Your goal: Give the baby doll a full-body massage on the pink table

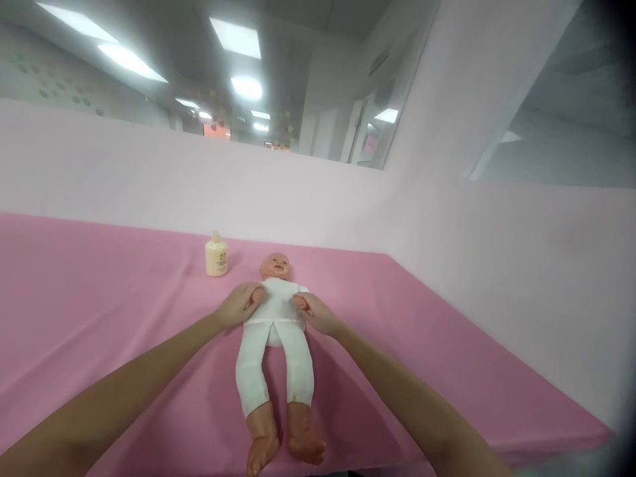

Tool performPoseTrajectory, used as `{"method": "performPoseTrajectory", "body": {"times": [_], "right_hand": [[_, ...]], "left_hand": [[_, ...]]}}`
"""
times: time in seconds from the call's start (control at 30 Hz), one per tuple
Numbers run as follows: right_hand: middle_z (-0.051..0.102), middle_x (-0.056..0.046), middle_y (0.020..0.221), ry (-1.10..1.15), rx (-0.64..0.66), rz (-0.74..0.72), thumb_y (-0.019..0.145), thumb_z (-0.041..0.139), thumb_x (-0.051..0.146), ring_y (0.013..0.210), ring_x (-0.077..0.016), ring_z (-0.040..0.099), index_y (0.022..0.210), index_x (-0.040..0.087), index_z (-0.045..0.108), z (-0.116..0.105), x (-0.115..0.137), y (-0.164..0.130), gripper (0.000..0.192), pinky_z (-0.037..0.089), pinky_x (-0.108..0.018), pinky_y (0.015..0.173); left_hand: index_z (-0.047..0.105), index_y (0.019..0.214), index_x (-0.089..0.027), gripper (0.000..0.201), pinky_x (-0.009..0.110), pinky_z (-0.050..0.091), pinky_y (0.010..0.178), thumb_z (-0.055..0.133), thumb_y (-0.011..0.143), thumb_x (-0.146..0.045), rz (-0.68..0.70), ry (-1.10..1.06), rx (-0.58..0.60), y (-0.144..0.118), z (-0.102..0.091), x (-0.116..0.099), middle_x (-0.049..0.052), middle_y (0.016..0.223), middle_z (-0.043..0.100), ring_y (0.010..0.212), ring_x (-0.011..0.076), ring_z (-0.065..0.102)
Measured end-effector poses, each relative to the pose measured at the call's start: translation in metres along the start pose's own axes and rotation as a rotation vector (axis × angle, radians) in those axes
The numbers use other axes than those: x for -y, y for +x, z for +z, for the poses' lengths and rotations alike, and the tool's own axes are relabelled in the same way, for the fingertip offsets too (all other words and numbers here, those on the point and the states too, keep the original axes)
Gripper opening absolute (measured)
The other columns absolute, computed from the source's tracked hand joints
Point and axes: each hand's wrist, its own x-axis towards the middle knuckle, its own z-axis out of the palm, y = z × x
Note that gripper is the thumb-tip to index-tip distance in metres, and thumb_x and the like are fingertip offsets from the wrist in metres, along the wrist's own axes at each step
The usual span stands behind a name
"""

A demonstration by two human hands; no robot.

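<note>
Pink cloth (99,318): it is covering the whole table in front of me, and everything is lying or standing on it.
Baby doll (275,311): it is lying on its back in the middle of the cloth, head pointing away from me, bare feet pointing toward me, wearing a white one-piece suit.
My left hand (241,306): it is pressing against the doll's side at chest height, fingers curled loosely around the doll's arm, so I am grasping the doll there rather than making a fist.
My right hand (318,313): it is doing the same on the other side, fingers wrapping the doll's other arm and touching the white suit.
My forearms: both are stretching out from the bottom corners and converging on the doll's upper body.
Lotion bottle (216,255): a small cream-coloured bottle is standing upright on the cloth, just beside the doll's head on the left, apart from both my hands.
Pale pink partition (149,179): it is rising behind the table and turning along the right side.
</note>
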Motion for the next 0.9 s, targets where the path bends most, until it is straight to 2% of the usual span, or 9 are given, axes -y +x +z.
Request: {"method": "performPoseTrajectory", "body": {"times": [0.1, 0.17, 0.23, 0.33, 0.43, 0.53, 0.63, 0.77, 0.9], "right_hand": [[0.047, -0.008, 0.146, 0.062, -0.101, 0.076, 0.088, 0.052, 0.027, 0.133, -0.0232, 0.046, 0.144, 0.025, 0.032, -0.006, -0.006, 0.032, 0.06, 0.036, -0.044, 0.111], [0.036, -0.009, 0.153, 0.087, -0.202, 0.086, 0.09, 0.046, 0.024, 0.14, -0.0194, 0.037, 0.149, 0.025, 0.021, -0.003, -0.012, 0.055, 0.064, 0.031, -0.04, 0.114], [0.037, -0.01, 0.151, 0.06, -0.267, 0.159, 0.093, 0.039, 0.021, 0.136, -0.0161, 0.042, 0.149, 0.024, 0.016, 0.005, -0.02, 0.075, 0.061, 0.033, -0.037, 0.113], [0.046, -0.012, 0.143, -0.126, -0.256, 0.386, 0.097, 0.03, 0.023, 0.13, -0.0164, 0.048, 0.145, 0.021, 0.025, 0.02, -0.032, 0.093, 0.048, 0.038, -0.034, 0.107], [0.056, -0.016, 0.127, -0.195, -0.23, 0.516, 0.097, 0.031, 0.026, 0.115, -0.0235, 0.059, 0.128, 0.02, 0.045, 0.031, -0.044, 0.102, 0.035, 0.044, -0.039, 0.095], [0.059, -0.017, 0.12, -0.245, -0.217, 0.621, 0.093, 0.041, 0.028, 0.105, -0.0273, 0.063, 0.117, 0.019, 0.051, 0.036, -0.053, 0.11, 0.027, 0.047, -0.041, 0.087], [0.057, -0.019, 0.121, -0.274, -0.222, 0.662, 0.092, 0.045, 0.029, 0.106, -0.0302, 0.062, 0.117, 0.019, 0.05, 0.038, -0.059, 0.115, 0.027, 0.047, -0.042, 0.085], [0.057, -0.018, 0.122, -0.281, -0.222, 0.643, 0.094, 0.042, 0.032, 0.11, -0.0317, 0.06, 0.12, 0.02, 0.049, 0.04, -0.059, 0.111, 0.029, 0.046, -0.044, 0.087], [0.054, -0.013, 0.133, -0.276, -0.244, 0.561, 0.095, 0.038, 0.03, 0.117, -0.0272, 0.057, 0.133, 0.024, 0.042, 0.042, -0.05, 0.095, 0.038, 0.044, -0.041, 0.094]], "left_hand": [[0.034, 0.142, -0.016, 0.058, 0.048, 0.043, 0.101, 0.048, 0.089, -0.036, -0.176, -0.053, -0.146, 0.025, -0.007, 0.005, 0.015, 0.131, 0.057, 0.119, 0.0315, 0.055], [0.019, 0.149, -0.015, 0.065, 0.046, 0.041, 0.103, 0.044, 0.091, -0.033, -0.256, -0.059, -0.251, 0.041, -0.002, 0.011, 0.018, 0.14, 0.048, 0.128, 0.0309, 0.049], [0.011, 0.151, -0.014, 0.065, 0.043, 0.041, 0.102, 0.037, 0.094, -0.028, -0.345, -0.017, -0.291, 0.054, 0.007, 0.02, 0.02, 0.142, 0.045, 0.131, 0.0284, 0.046], [0.011, 0.151, -0.02, 0.059, 0.041, 0.046, 0.091, 0.031, 0.096, -0.029, -0.616, 0.138, -0.164, 0.065, 0.023, 0.038, 0.019, 0.133, 0.052, 0.116, 0.0272, 0.058], [0.026, 0.147, -0.022, 0.056, 0.044, 0.047, 0.083, 0.036, 0.094, -0.037, -0.749, 0.216, -0.096, 0.071, 0.034, 0.053, 0.019, 0.117, 0.061, 0.102, 0.0314, 0.064], [0.041, 0.139, -0.022, 0.053, 0.047, 0.045, 0.082, 0.043, 0.09, -0.04, -0.78, 0.26, -0.086, 0.077, 0.043, 0.063, 0.021, 0.114, 0.062, 0.104, 0.037, 0.061], [0.043, 0.138, -0.024, 0.052, 0.05, 0.042, 0.083, 0.044, 0.089, -0.041, -0.774, 0.297, -0.087, 0.08, 0.051, 0.068, 0.022, 0.119, 0.06, 0.111, 0.0403, 0.056], [0.044, 0.137, -0.022, 0.057, 0.049, 0.041, 0.084, 0.049, 0.085, -0.045, -0.765, 0.312, -0.069, 0.082, 0.053, 0.07, 0.023, 0.118, 0.06, 0.108, 0.0395, 0.057], [0.043, 0.137, -0.021, 0.061, 0.045, 0.041, 0.086, 0.054, 0.083, -0.047, -0.734, 0.306, -0.046, 0.08, 0.047, 0.065, 0.021, 0.113, 0.061, 0.104, 0.0362, 0.059]]}}
